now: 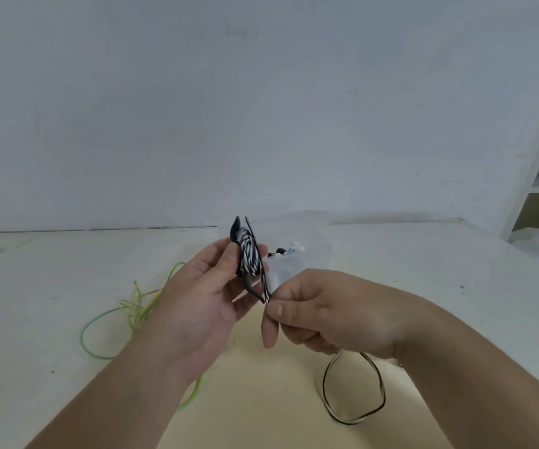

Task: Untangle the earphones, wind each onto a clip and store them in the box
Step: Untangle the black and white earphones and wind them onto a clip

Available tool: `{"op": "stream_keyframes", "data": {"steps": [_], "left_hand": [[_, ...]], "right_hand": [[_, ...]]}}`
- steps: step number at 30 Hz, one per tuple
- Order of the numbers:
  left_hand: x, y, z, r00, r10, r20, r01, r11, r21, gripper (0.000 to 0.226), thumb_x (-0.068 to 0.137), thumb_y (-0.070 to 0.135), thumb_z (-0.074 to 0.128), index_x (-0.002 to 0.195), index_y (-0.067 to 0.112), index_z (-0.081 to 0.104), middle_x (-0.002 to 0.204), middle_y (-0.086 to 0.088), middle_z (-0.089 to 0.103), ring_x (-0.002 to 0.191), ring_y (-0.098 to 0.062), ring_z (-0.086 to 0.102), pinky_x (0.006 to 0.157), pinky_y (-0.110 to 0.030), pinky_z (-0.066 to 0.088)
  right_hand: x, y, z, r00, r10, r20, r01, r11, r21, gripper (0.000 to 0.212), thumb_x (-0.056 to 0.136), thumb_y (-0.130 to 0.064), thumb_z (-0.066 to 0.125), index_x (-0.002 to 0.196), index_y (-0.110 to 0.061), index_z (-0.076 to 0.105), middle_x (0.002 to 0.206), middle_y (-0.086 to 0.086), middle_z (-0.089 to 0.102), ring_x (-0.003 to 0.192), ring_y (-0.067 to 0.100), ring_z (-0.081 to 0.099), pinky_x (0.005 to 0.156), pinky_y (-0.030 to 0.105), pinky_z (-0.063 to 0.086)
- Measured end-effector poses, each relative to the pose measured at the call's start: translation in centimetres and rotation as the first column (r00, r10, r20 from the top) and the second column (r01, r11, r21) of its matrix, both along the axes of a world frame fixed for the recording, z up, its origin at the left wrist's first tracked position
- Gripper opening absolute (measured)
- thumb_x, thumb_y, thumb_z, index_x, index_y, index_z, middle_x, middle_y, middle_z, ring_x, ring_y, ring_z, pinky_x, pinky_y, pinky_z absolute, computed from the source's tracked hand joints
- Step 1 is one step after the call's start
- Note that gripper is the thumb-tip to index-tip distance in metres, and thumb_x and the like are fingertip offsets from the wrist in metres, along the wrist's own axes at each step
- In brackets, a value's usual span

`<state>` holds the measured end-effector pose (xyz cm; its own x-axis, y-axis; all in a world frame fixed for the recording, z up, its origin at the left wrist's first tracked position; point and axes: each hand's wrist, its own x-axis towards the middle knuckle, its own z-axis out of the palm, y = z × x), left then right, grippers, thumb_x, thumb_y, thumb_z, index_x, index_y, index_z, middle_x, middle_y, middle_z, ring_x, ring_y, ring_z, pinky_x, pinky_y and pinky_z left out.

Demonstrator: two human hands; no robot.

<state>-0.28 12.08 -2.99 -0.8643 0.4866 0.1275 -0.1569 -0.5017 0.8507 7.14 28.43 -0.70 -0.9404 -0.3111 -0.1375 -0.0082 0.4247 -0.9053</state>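
Observation:
My left hand (208,296) grips a dark clip (238,233) with black-and-white striped earphone cable (249,254) wound round it, held upright above the table. My right hand (320,314) pinches the free run of that striped cable just below the clip. The rest of the cable hangs under my right wrist as a loop (352,413) over the table. A green-yellow earphone cable (132,306) lies tangled on the table to the left, partly hidden behind my left forearm. A clear plastic box (289,264) stands behind my hands with small items inside.
The white table (51,270) runs back to a pale wall. A tan sheet (261,384) covers the table's near middle beneath my hands. A white shelf unit (533,176) stands at the far right.

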Motion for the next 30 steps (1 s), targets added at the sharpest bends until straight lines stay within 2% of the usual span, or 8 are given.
{"op": "stream_keyframes", "data": {"steps": [3,6,11,15,18,21,27,30], "left_hand": [[0.0,-0.1,0.0,0.999,0.034,-0.005,-0.035,0.998,-0.046,0.023,0.087,0.022,0.057,0.104,0.009,0.065,0.099,-0.010,0.073,0.079,-0.019,0.067,0.065,-0.031,0.057],[0.3,0.1,-0.3,0.973,0.078,-0.216,-0.131,0.961,-0.242,0.016,0.099,0.013,0.053,0.104,0.005,0.065,0.092,-0.016,0.071,0.075,-0.023,0.068,0.061,-0.031,0.057],[0.6,0.4,-0.8,0.876,-0.012,-0.482,-0.226,0.872,-0.434,0.012,0.098,0.007,0.056,0.099,0.011,0.068,0.088,-0.009,0.071,0.078,-0.031,0.068,0.076,-0.047,0.061],[1.0,0.3,-0.8,0.910,-0.099,-0.403,-0.098,0.892,-0.442,0.015,0.098,0.003,0.054,0.102,0.008,0.068,0.085,-0.001,0.070,0.078,-0.016,0.066,0.067,-0.032,0.059],[1.4,0.3,-0.6,0.917,-0.165,-0.363,-0.003,0.908,-0.420,0.014,0.095,0.008,0.057,0.098,0.011,0.070,0.091,-0.006,0.072,0.085,-0.019,0.069,0.067,-0.028,0.057],[1.6,0.2,-0.3,0.911,-0.228,-0.343,0.076,0.912,-0.403,0.016,0.084,0.023,0.061,0.093,0.020,0.073,0.103,-0.015,0.072,0.090,-0.022,0.071,0.068,-0.029,0.057],[1.2,0.3,-0.5,0.947,-0.160,-0.279,0.081,0.958,-0.274,0.018,0.087,0.023,0.064,0.100,0.015,0.074,0.103,-0.015,0.072,0.090,-0.022,0.068,0.073,-0.038,0.058],[1.0,0.3,-0.3,0.961,-0.099,-0.258,0.051,0.981,-0.185,0.027,0.089,0.021,0.066,0.112,0.006,0.070,0.096,-0.012,0.072,0.089,-0.022,0.066,0.076,-0.029,0.054]], "right_hand": [[0.4,0.1,0.6,0.998,0.067,-0.015,-0.067,0.998,0.015,0.031,0.106,-0.021,0.046,0.095,-0.005,0.070,0.058,-0.006,0.033,0.052,0.014,0.022,0.050,0.030,0.016],[0.6,0.7,1.3,0.993,0.025,-0.112,-0.021,0.999,0.041,0.029,0.102,-0.024,0.055,0.090,-0.003,0.071,0.057,-0.005,0.036,0.049,0.013,0.027,0.046,0.025,0.022],[0.7,1.8,2.2,0.971,-0.118,-0.206,0.105,0.992,-0.071,0.027,0.094,-0.027,0.059,0.077,-0.009,0.070,0.053,-0.005,0.034,0.047,0.013,0.024,0.044,0.024,0.020],[0.6,2.6,2.5,0.912,-0.326,-0.249,0.270,0.934,-0.234,0.030,0.098,-0.018,0.059,0.070,-0.009,0.069,0.051,-0.005,0.031,0.049,0.016,0.019,0.049,0.029,0.014],[0.3,2.6,2.2,0.841,-0.447,-0.306,0.395,0.892,-0.218,0.031,0.099,-0.020,0.058,0.073,-0.006,0.067,0.055,0.002,0.030,0.057,0.026,0.021,0.057,0.043,0.015],[0.0,2.4,1.7,0.805,-0.495,-0.328,0.463,0.869,-0.174,0.031,0.098,-0.022,0.059,0.073,-0.005,0.065,0.053,-0.001,0.032,0.055,0.025,0.023,0.056,0.040,0.015],[-0.7,2.1,0.8,0.838,-0.502,-0.215,0.492,0.865,-0.102,0.034,0.100,-0.027,0.056,0.073,-0.008,0.065,0.047,-0.009,0.038,0.044,0.015,0.026,0.046,0.026,0.021],[-0.8,1.1,0.2,0.910,-0.390,-0.139,0.391,0.920,-0.025,0.040,0.103,-0.029,0.051,0.067,-0.018,0.064,0.050,-0.007,0.037,0.042,0.011,0.027,0.046,0.026,0.020]]}}
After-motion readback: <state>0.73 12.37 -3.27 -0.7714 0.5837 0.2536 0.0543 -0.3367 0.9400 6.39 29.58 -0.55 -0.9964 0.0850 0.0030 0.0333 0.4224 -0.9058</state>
